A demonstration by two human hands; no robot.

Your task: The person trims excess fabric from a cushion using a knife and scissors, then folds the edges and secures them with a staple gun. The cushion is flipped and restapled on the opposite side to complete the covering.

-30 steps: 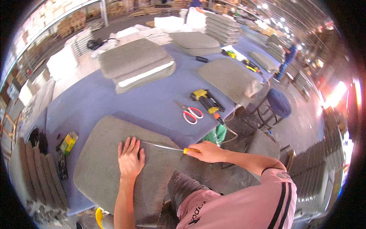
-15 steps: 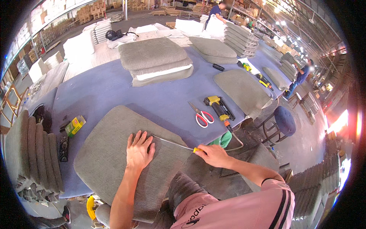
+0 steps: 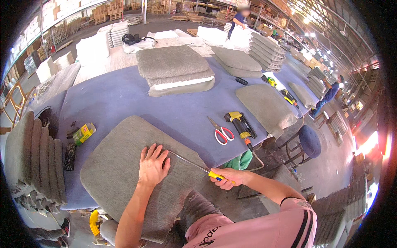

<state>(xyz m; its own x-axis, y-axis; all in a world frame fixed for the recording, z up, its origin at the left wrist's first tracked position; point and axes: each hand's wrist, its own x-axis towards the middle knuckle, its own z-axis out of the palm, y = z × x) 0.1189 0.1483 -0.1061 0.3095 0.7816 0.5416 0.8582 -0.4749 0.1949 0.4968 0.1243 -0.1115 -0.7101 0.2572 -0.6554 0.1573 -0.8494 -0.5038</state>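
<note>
A grey fabric-covered seat cushion (image 3: 118, 165) lies in front of me, overhanging the near edge of the blue-covered table. My left hand (image 3: 153, 167) rests flat on it with the fingers stretched out. Wrapped round the yellow handle of a long screwdriver (image 3: 216, 176) is my right hand (image 3: 233, 178), just off the cushion's right side. The thin metal shaft slants up and left across the cushion, its tip close to my left fingers. Whether the tip goes under the fabric I cannot tell. Red-and-white-handled scissors (image 3: 222, 134) and a yellow-and-black staple gun (image 3: 240, 126) lie beyond my right hand.
Upright grey cushions (image 3: 39, 161) line the table's left end, beside a green-and-yellow box (image 3: 84, 134). Further back sit stacked cushions (image 3: 173, 64); another grey cushion (image 3: 264, 105) lies at the right. A blue stool (image 3: 309, 141) stands beyond the table's right edge. Two people are at work farther off.
My right hand and the screwdriver handle have come slightly lower, and more of the yellow handle shows. My left hand stays on the cushion. The whole view has shifted a little.
</note>
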